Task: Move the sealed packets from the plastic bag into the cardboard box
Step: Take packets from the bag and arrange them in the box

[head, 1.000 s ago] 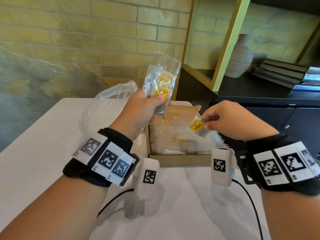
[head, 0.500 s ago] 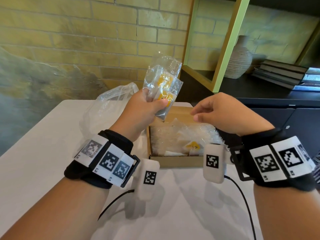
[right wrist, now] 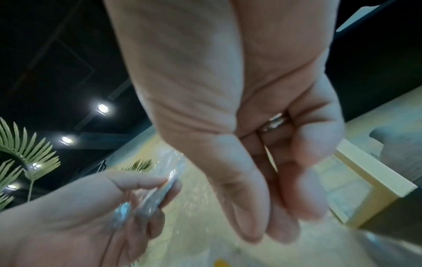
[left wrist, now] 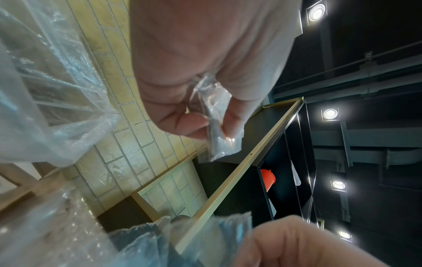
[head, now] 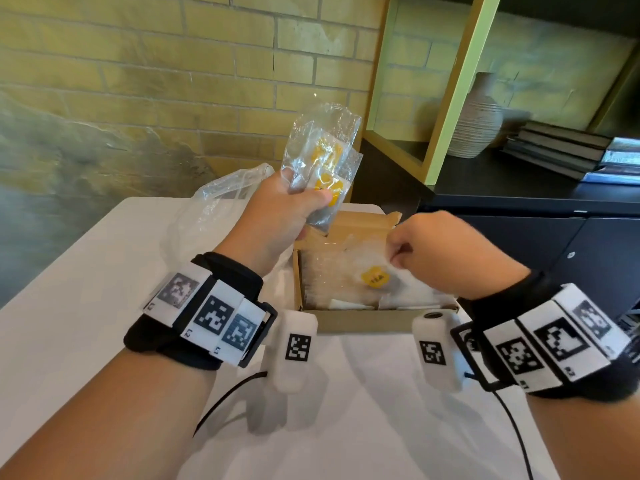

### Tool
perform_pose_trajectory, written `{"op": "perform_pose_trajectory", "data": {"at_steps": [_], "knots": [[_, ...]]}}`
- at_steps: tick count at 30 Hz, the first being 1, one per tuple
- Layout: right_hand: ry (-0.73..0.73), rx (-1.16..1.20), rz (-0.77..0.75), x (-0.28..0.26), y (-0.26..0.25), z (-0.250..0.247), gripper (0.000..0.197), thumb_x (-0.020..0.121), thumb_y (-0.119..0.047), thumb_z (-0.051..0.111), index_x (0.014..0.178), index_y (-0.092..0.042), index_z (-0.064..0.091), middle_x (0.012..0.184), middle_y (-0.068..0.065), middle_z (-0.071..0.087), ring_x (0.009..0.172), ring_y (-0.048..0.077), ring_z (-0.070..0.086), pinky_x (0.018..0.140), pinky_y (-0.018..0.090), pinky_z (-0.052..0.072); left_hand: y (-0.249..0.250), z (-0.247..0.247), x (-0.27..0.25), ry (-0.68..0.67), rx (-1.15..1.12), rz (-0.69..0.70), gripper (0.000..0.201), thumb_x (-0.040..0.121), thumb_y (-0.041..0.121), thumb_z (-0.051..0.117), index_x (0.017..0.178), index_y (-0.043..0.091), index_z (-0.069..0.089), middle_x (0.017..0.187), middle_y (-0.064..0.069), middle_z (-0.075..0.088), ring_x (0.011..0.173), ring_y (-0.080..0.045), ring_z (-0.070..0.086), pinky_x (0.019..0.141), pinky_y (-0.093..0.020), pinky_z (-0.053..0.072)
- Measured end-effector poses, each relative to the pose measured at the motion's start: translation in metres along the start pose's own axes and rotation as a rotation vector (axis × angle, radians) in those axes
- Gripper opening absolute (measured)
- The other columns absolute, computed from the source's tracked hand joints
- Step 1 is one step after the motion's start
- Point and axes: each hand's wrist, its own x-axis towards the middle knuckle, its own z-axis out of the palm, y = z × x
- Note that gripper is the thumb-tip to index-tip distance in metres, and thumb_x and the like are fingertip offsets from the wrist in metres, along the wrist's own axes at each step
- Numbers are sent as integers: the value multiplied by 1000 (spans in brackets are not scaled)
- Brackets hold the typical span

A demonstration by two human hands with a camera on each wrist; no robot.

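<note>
My left hand (head: 304, 202) grips a bunch of clear sealed packets (head: 322, 157) with yellow labels, held upright above the far left corner of the open cardboard box (head: 363, 322). The left wrist view shows the fingers (left wrist: 194, 124) pinching the packets' lower ends (left wrist: 219, 137). My right hand (head: 398, 252) hovers over the box with fingers curled and nothing between them (right wrist: 274, 207). Under it lies a packet with a yellow label (head: 375, 278) on several others that fill the box. The crumpled clear plastic bag (head: 214, 202) lies on the white table (head: 86, 289) to the left of the box.
A black cabinet (head: 554, 237) stands right of the table, bearing a ribbed vase (head: 476, 119) and stacked books (head: 561, 147). A yellow-green shelf frame (head: 457, 84) rises behind the box. A brick wall (head: 138, 81) backs the table. Black cables (head: 221, 403) trail across the near tabletop.
My right hand has dropped its yellow-labelled packet into the box and now hovers over it with curled, empty fingers. The left hand has kept its bunch raised, almost still.
</note>
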Motion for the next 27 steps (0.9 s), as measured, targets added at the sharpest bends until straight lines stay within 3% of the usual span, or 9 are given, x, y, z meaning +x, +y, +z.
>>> {"op": "perform_pose_trajectory", "data": {"at_steps": [3, 6, 9, 13, 16, 20, 24, 27], "knots": [[143, 26, -14, -2, 5, -16, 22, 90, -8, 51, 92, -16, 71, 92, -2, 67, 86, 11, 57, 76, 20, 39, -1, -1, 2, 3, -7, -3, 62, 87, 24, 62, 143, 14, 36, 122, 0, 61, 90, -8, 58, 54, -18, 40], [153, 24, -14, -1, 7, -21, 22, 90, -7, 52, 95, -15, 71, 94, -1, 68, 92, 15, 60, 80, 21, 42, -3, -1, 3, -8, -3, 0, 65, 86, 24, 62, 144, 12, 34, 130, -4, 58, 93, -10, 58, 55, -19, 40], [71, -29, -26, 2, 6, -14, 19, 90, -10, 53, 97, -16, 71, 96, 0, 68, 94, 17, 60, 82, 24, 44, -1, 0, 1, -19, 11, 3, 57, 88, 23, 61, 140, 13, 40, 114, 0, 63, 89, -11, 58, 54, -18, 41], [-91, -25, -8, 6, -1, 1, 23, 91, -15, 54, 107, -20, 68, 107, -3, 66, 96, 13, 57, 80, 20, 37, 1, 0, -2, -33, 10, 16, 29, 89, 19, 59, 117, 21, 54, 91, 5, 63, 84, -13, 56, 54, -19, 41], [-168, 34, 22, 5, -2, 6, 33, 92, -24, 54, 125, -23, 57, 117, -5, 61, 106, 13, 55, 84, 20, 35, 1, 0, -2, -33, 3, 12, 29, 88, 19, 59, 117, 23, 53, 89, 6, 62, 83, -13, 56, 55, -20, 40], [-173, 90, -19, -5, 0, 6, 42, 94, -28, 51, 135, -29, 46, 133, -9, 51, 120, 10, 48, 94, 21, 34, 1, -1, -2, -35, -10, 13, 32, 89, 20, 59, 121, 22, 54, 87, 8, 62, 81, -10, 55, 53, -18, 40], [-414, 49, -130, -14, -6, 15, 45, 96, -24, 46, 140, -30, 39, 135, -3, 47, 120, 13, 46, 92, 17, 30, 1, -1, -2, -47, -37, 15, 29, 89, 18, 59, 117, 23, 53, 86, 7, 61, 80, -10, 53, 49, -16, 39], [-331, 82, -117, -16, -8, 15, 52, 95, -27, 47, 145, -31, 29, 141, -5, 37, 123, 13, 41, 96, 18, 29, 2, -2, -2, -47, -36, 26, 29, 89, 18, 59, 117, 22, 54, 86, 6, 61, 79, -10, 52, 49, -16, 39]]}}
